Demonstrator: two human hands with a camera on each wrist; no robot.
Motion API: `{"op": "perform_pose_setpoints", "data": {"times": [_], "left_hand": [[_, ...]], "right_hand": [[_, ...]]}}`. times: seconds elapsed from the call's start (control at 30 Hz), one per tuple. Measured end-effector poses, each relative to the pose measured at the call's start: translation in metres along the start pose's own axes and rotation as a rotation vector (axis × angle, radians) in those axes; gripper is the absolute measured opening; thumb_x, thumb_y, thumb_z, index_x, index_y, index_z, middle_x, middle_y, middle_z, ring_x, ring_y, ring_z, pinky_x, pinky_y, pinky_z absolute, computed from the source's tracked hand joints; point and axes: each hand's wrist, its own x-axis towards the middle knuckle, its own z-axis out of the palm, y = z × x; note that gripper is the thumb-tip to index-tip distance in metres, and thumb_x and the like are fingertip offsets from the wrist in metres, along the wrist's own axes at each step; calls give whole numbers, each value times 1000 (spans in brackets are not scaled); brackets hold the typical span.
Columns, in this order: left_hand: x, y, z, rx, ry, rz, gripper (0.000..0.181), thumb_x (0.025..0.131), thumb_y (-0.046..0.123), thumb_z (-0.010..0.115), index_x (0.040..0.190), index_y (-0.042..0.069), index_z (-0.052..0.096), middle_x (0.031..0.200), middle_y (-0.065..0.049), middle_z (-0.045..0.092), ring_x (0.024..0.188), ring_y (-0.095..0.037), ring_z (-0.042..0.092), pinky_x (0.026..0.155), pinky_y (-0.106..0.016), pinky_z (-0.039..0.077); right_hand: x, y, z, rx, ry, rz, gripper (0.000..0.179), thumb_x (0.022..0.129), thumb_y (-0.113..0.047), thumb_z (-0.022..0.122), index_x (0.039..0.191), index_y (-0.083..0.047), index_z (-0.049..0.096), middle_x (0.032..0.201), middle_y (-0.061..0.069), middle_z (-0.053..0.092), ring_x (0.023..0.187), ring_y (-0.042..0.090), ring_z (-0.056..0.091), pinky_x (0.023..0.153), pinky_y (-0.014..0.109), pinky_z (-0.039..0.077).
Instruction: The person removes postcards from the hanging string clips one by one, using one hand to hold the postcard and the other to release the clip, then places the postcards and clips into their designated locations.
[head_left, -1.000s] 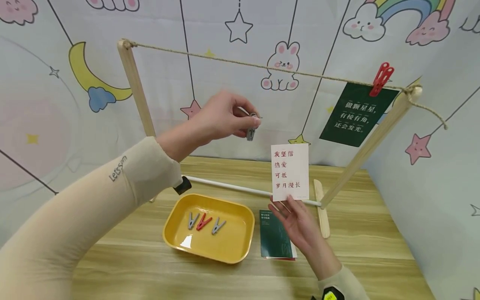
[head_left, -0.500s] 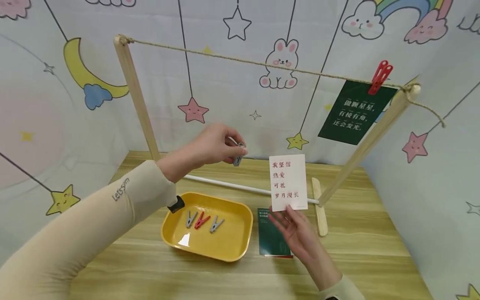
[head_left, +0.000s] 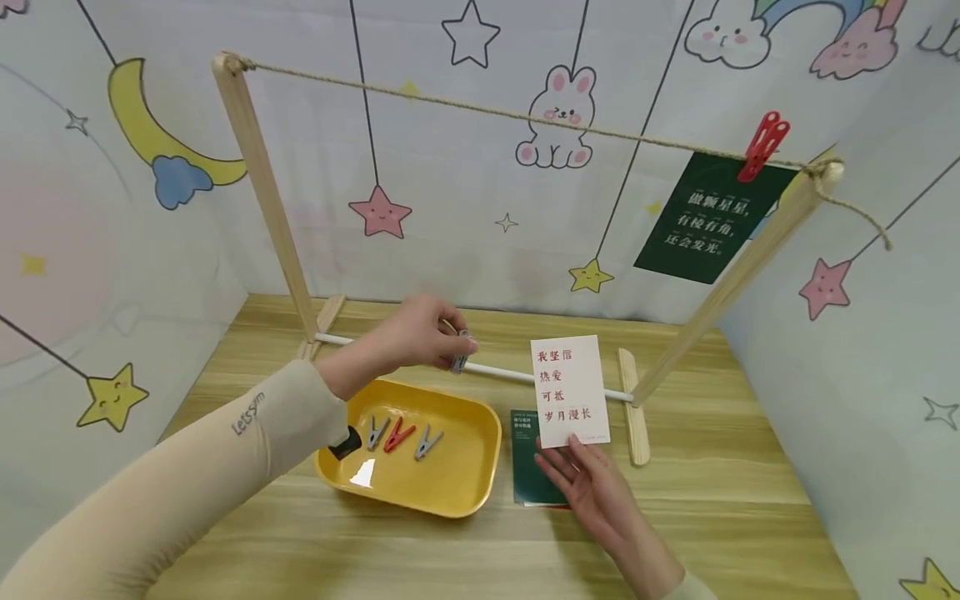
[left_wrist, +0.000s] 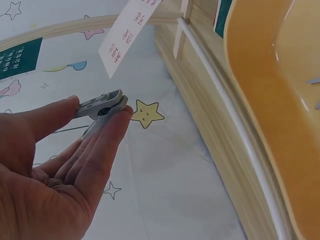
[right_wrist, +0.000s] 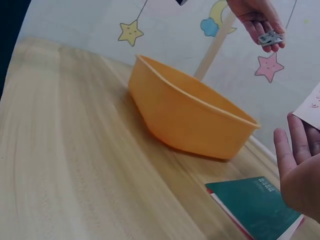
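Between thumb and fingers, my left hand pinches a grey clothespin above the far side of the yellow tray. My right hand holds a white card by its lower edge, thumb in front and fingers behind; red characters run across its face. Under that hand, a small stack of cards with a dark green one on top lies on the table. Two grey clothespins and a red clothespin lie in the tray.
A wooden frame carries a twine line between two posts. A red clothespin fixes a green card to it near the right post. A white rod joins the feet, behind the tray.
My left hand has come down and left with the grey clothespin, from below the line to just above the rod. The white card, in my right hand, has lowered slightly. The view has tilted down a little.
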Motion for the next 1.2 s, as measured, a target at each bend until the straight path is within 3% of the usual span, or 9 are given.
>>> {"op": "perform_pose_setpoints", "data": {"times": [0.3,0.53,0.67,0.83,0.97,1.2], "left_hand": [[-5,-27,11,52,0,-24,17,100,16,78,102,0,73,85,-11,76,82,-31,77,76,-36,66],[-3,-48,25,72,3,-53,17,99,16,80,101,0,74,84,-9,76,75,-25,77,71,-35,66],[-2,-60,37,130,-18,-94,17,98,19,81,98,4,75,81,-5,76,75,-28,78,68,-32,64],[-5,-70,50,205,-31,-127,17,96,22,83,94,7,75,74,-4,73,70,-28,76,67,-36,63],[-5,-76,58,199,-18,-132,18,95,20,84,89,6,74,70,-6,71,63,-24,72,67,-38,63],[-4,-83,69,222,-28,-116,23,94,18,84,79,5,73,63,-8,70,57,-24,70,57,-29,57]], "right_hand": [[-4,8,-10,35,-91,66,30,118,-17,40,125,-12,69,121,6,78,120,23,73,114,45,50],[-7,14,-13,30,14,113,25,117,-17,43,123,-13,67,120,8,78,122,26,72,114,45,50],[-10,19,-15,9,50,120,22,117,-15,42,113,-9,63,115,10,78,118,25,74,112,42,52],[-15,25,-18,-11,107,127,18,116,-13,44,118,-9,61,113,11,77,111,21,75,108,37,55],[-18,29,-23,-10,116,147,20,116,-12,44,122,-9,63,113,13,78,110,19,76,106,33,56],[-23,32,-28,34,110,174,20,116,-11,46,123,-9,64,117,15,77,113,22,76,108,34,54]]}}
